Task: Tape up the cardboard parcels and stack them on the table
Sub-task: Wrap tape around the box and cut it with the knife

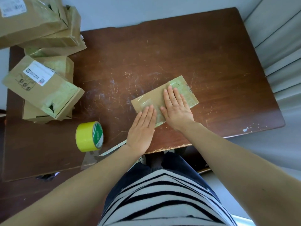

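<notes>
A flat cardboard parcel (151, 97) lies at an angle near the front edge of the brown table (179, 51), with clear tape across its top and right end. My left hand (141, 128) rests flat on its near left corner, fingers together. My right hand (176, 108) lies flat across the parcel's middle, palm down. Neither hand grips anything. A yellow tape roll (89, 136) stands on its edge to the left of my left hand. A pile of taped cardboard parcels (44, 88) sits at the table's left side.
More parcels (37, 22) are stacked high at the far left corner. A flat cardboard sheet (40, 149) lies under the tape roll at the front left. A strip of tape (114, 147) hangs by the table's front edge. Grey panels (280, 46) stand on the right.
</notes>
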